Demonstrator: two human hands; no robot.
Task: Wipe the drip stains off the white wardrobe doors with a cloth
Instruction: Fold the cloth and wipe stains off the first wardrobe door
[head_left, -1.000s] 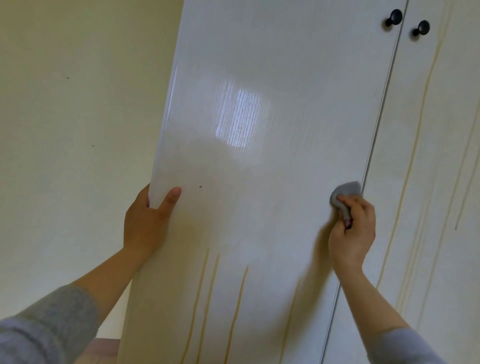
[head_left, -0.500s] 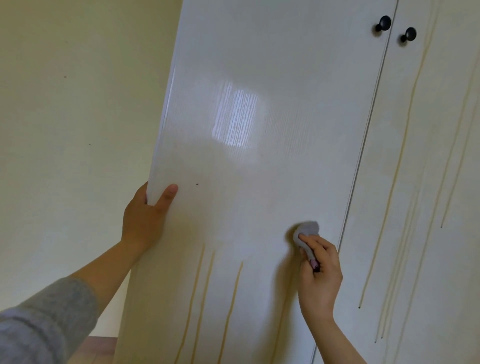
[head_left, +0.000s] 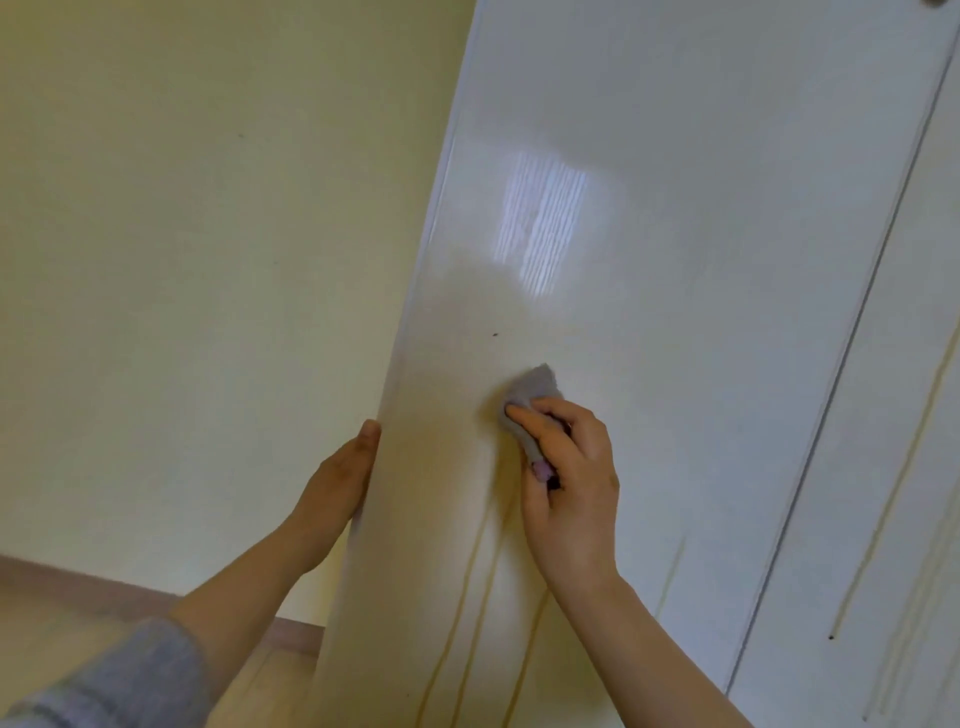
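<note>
On the glossy white wardrobe door (head_left: 675, 260), a small crumpled grey cloth (head_left: 535, 387) is pinched in the fingers (head_left: 524, 418) of the right hand (head_left: 571, 478) and pressed to the panel just above yellowish drip stains (head_left: 470, 597). The door's left edge is gripped by the left hand (head_left: 337, 483).

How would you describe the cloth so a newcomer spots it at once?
Find the tall white wardrobe door filling mid-frame. Low on its glossy face, the right hand presses a small crumpled cloth against it. It is the only grey thing on the white panel, above the yellow drip stains.
</note>
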